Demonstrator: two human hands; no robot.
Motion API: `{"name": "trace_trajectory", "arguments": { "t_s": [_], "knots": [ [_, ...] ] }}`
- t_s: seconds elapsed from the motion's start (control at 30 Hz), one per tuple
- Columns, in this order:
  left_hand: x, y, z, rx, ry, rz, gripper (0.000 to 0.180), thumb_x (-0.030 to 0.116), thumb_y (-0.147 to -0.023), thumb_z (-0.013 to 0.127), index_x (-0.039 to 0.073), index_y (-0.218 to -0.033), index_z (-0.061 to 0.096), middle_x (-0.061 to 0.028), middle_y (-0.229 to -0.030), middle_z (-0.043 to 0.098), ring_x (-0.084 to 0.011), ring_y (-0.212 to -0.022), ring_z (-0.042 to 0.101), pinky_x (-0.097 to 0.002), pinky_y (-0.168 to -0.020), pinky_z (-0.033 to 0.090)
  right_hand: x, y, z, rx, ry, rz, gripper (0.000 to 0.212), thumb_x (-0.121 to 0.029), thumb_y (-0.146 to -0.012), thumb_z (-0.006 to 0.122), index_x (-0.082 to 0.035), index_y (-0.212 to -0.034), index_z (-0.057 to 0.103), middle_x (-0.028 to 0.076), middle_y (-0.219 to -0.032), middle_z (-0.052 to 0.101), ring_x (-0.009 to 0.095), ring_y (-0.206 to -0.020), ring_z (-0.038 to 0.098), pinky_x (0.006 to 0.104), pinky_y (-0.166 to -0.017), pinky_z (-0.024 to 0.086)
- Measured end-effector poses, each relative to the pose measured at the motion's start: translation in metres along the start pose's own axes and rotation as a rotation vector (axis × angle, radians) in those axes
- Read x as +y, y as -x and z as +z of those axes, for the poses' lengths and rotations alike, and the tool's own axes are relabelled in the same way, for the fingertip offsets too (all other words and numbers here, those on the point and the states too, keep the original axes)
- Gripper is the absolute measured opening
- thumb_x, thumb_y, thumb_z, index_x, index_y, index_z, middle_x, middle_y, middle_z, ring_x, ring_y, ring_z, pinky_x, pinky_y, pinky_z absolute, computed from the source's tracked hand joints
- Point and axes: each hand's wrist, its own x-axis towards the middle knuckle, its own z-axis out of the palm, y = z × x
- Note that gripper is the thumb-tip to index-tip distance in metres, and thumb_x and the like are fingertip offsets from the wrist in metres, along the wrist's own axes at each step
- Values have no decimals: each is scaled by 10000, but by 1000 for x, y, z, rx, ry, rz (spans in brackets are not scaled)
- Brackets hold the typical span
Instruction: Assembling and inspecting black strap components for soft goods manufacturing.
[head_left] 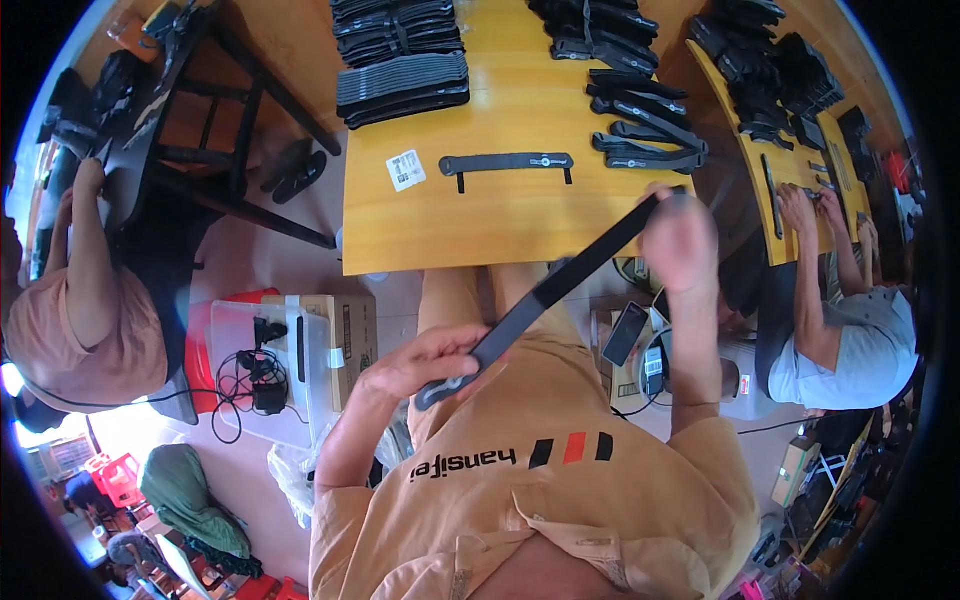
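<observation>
- The left hand (420, 362) is closed around the lower end of a long black strap (545, 295), thumb on top and fingers curled under it, in front of the person's chest.
- The right hand (680, 240) grips the strap's upper end; the hand is blurred, so I cannot make out exactly how the fingers sit on it.
- The strap runs taut and slanted between the two hands, rising from lower left to upper right, and its upper end reaches over the near edge of the yellow wooden surface (450, 235).
- A single black strap with two short tabs (506, 163) lies flat across the middle of the surface, apart from both hands.
- Just left of it lies a small white label (405, 169).
- A stack of dark straps (402, 87) sits on the far left part of the surface, with more bundles behind it.
- On the right side of the surface, several loose black straps (645, 130) lie piled across one another, near the right hand.
- To the person's left, a clear plastic box (262, 370) holds black cables and chargers, beside a cardboard box (350, 335).
- A co-worker in a white shirt (850, 350) sits to the right at a second surface, both hands on it.
- Another person in a peach shirt (85, 330) sits on the far left.
</observation>
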Motion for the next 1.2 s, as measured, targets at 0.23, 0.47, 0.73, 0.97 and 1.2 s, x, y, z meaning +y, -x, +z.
{"name": "trace_trajectory", "arguments": {
  "t_s": [0.23,0.47,0.73,0.97,1.2],
  "knots": [
    [-37,75,-53,47,100,-120,356,237,-873,580,-18,-1110,508,-66,-825,597,-99,-718,555,-220,-610,428,-119,39,-24,-35,-12,-537,198,-218,-937,447,-40,-858,485,-48,-497,308,43,-348,286,170,-284,244],
    [-23,24,-80,909,292,398,209,179,-867,589,16,-997,568,-55,-801,614,-70,-705,552,-190,-611,418,-74,49,23,-9,1313,-245,230,-166,-822,514,37,-718,546,32,-580,506,87,-397,472,225,-347,356],
    [-7,-42,-128,1290,-232,444,315,90,-779,680,17,-1009,478,-1,-639,502,-65,-455,462,-195,-398,370,-36,40,47,15,2009,-425,201,93,-690,521,25,-832,647,83,-653,551,143,-522,547,242,-474,410],
    [-16,-58,-131,1461,-458,495,390,84,-759,694,30,-1048,438,-28,-631,481,-101,-450,491,-238,-361,389,-33,36,28,121,1664,-342,212,82,-744,570,27,-924,668,58,-685,553,94,-610,558,199,-502,428],
    [-9,-53,-120,1642,-858,403,281,102,-786,665,-2,-1002,519,-44,-681,522,-119,-542,529,-264,-504,445,-28,26,31,19,1462,-254,334,179,-635,485,32,-880,660,47,-744,595,73,-637,549,185,-524,416]
  ]
}}
